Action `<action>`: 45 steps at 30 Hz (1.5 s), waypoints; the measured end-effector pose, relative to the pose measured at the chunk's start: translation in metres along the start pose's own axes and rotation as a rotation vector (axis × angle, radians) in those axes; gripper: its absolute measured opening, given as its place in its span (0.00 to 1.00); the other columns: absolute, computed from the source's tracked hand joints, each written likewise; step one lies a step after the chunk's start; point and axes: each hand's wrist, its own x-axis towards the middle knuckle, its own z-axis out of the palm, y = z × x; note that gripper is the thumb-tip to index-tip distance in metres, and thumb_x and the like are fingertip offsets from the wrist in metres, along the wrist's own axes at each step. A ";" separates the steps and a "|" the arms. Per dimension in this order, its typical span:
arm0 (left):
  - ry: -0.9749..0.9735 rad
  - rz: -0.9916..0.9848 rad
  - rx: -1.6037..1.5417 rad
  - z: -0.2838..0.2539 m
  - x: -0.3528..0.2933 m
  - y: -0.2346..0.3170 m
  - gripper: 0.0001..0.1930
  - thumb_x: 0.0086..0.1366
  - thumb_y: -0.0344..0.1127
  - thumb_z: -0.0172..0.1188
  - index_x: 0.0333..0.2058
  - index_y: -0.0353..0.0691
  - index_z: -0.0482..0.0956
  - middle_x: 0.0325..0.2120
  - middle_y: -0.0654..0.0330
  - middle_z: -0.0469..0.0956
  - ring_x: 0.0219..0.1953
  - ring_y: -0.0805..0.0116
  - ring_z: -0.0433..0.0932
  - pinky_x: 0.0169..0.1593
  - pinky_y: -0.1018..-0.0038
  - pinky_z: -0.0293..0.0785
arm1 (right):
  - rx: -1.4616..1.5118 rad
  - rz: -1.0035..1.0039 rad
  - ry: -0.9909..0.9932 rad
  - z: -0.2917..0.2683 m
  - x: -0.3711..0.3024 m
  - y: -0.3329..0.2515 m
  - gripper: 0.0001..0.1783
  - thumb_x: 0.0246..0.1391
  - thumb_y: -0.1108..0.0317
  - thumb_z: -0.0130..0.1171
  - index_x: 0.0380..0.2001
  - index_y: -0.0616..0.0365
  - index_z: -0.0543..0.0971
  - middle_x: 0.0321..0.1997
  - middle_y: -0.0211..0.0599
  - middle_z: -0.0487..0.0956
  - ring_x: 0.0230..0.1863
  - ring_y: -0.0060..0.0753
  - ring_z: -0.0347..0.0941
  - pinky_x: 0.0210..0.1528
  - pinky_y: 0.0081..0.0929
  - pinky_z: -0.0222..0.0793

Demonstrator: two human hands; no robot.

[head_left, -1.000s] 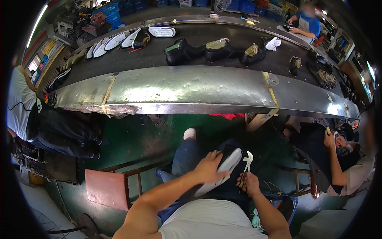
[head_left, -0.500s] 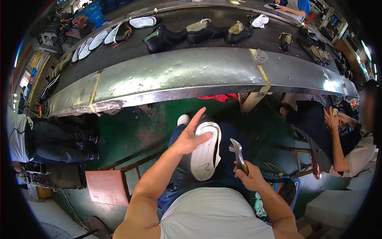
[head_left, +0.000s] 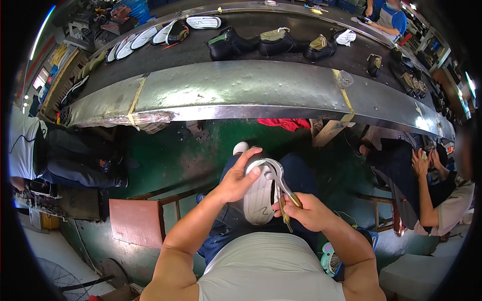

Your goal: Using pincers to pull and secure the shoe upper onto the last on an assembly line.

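On my lap lies a shoe (head_left: 257, 200), its white sole turned up and a dark wavy line marked on it. My left hand (head_left: 237, 179) holds its far end, with the thumb on the sole and the fingers round the side. My right hand (head_left: 307, 210) grips a pair of lasting pincers (head_left: 285, 185) by its brownish handles, which stand apart. Its curved metal head lies over the far right edge of the sole. Whether the jaws bite the edge is too small to tell.
Ahead runs a dark conveyor (head_left: 236, 31) with a metal edge (head_left: 221, 88), carrying several black shoes (head_left: 276, 44) and white soles (head_left: 145, 37). A padded stool (head_left: 135, 220) stands at my left. A co-worker (head_left: 432, 185) sits at right; another person (head_left: 60, 155) is at left.
My right hand has brought the pincers left onto the sole's edge, and their handles have spread. My left thumb and fingers have closed round the shoe's far end. The view has shifted slightly left.
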 end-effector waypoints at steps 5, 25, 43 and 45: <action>0.008 -0.040 0.155 -0.007 0.005 0.010 0.26 0.70 0.37 0.59 0.64 0.43 0.64 0.55 0.58 0.72 0.57 0.69 0.70 0.62 0.71 0.65 | -0.143 0.193 -0.015 -0.015 0.014 -0.023 0.12 0.68 0.63 0.51 0.39 0.61 0.75 0.32 0.32 0.80 0.32 0.24 0.77 0.36 0.29 0.74; -0.273 -0.129 0.710 -0.064 0.050 -0.002 0.29 0.62 0.29 0.52 0.63 0.31 0.65 0.53 0.43 0.78 0.54 0.54 0.79 0.60 0.67 0.71 | -0.750 -0.296 0.429 -0.019 0.089 0.067 0.16 0.63 0.62 0.56 0.46 0.66 0.76 0.37 0.57 0.80 0.40 0.61 0.78 0.43 0.46 0.73; 0.133 -0.022 -0.001 0.019 -0.001 -0.004 0.27 0.64 0.26 0.63 0.61 0.39 0.69 0.61 0.55 0.69 0.63 0.66 0.67 0.66 0.71 0.62 | -0.422 -0.073 0.087 -0.025 -0.027 0.031 0.11 0.62 0.68 0.58 0.43 0.63 0.78 0.35 0.44 0.82 0.34 0.37 0.80 0.41 0.30 0.74; 0.043 0.166 0.123 0.028 -0.024 0.024 0.34 0.62 0.25 0.64 0.65 0.36 0.61 0.64 0.51 0.63 0.66 0.62 0.63 0.68 0.67 0.59 | -0.384 -0.094 0.050 -0.028 -0.051 0.031 0.11 0.60 0.68 0.60 0.44 0.61 0.79 0.35 0.39 0.82 0.34 0.29 0.79 0.40 0.26 0.73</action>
